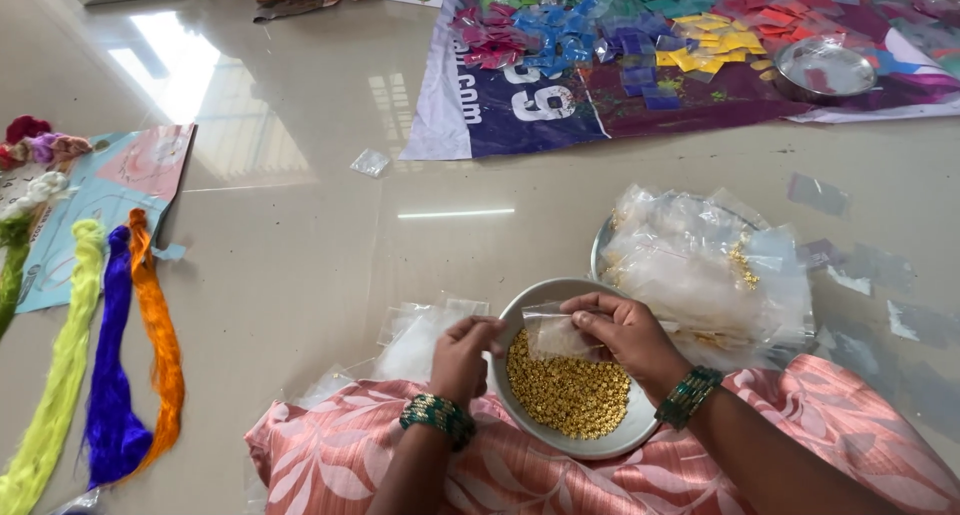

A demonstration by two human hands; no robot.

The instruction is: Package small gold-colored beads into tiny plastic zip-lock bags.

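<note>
Both hands are pinching a small clear plastic pouch (555,332) right over a steel bowl (620,437) of tiny gold beads (567,392). Left hand (462,357) fingers are closed on its left edge, right hand (625,333) fingers on its top. Just right of the fingers sits a pile of filled pouches (705,270); bright thread skeins (110,365) lie far left on the floor.

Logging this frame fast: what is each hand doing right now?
Left hand: closed, pinching one edge of the small clear bag over the bowl of gold beads.
Right hand: closed, pinching the bag's other edge.
</note>
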